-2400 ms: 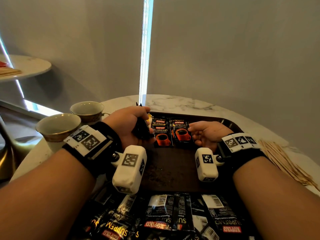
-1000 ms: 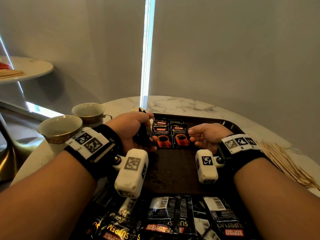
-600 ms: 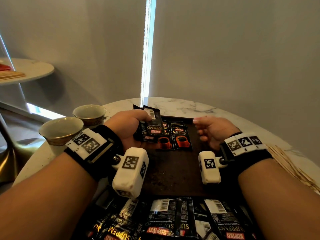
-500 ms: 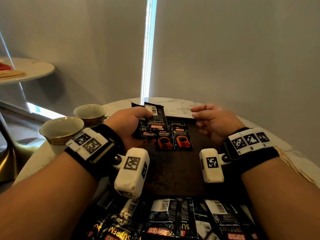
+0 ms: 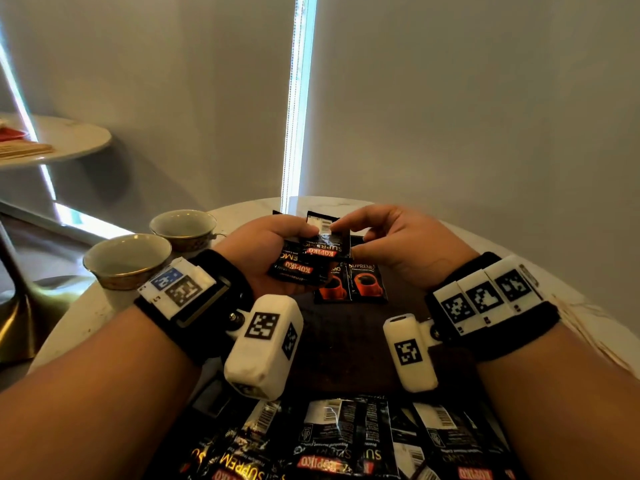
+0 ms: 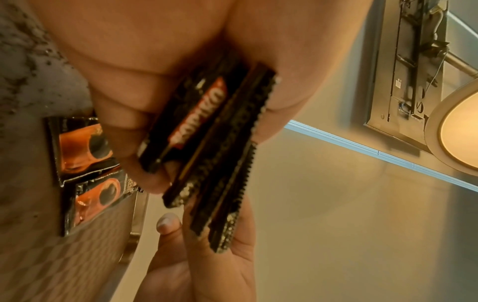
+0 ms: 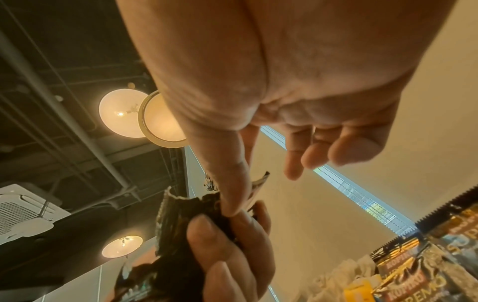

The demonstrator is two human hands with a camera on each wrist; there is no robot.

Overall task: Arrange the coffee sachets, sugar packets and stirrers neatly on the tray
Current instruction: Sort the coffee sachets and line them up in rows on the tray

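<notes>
Head view: left hand grips a small stack of black Kopiko sachets, held above the far part of the dark tray.
Right hand: right hand pinches the top edge of the front sachet of that stack between thumb and forefinger, beside its barcode; its other fingers hang loosely curled.
Laid sachets: two Kopiko Supremo sachets lie flat side by side on the tray, face up, just beneath the held stack.
Loose pile: more Kopiko sachets lie jumbled at the near edge of the tray, most with barcodes up.
Stirrers: wooden stirrers lie on the marble table to the right of the tray, partly hidden by the right forearm.
Cups: two empty cups stand on the table to the left of the tray.
Left wrist view: left hand's fingers curl round the stack, seen edge-on, several serrated edges fanned apart; the right hand's fingertips meet its far end; the two laid sachets rest on the tray below.
Right wrist view: right thumb presses on the stack's top sachet, with the left hand's fingers wrapped round the stack from beneath; the loose pile shows at lower right.
</notes>
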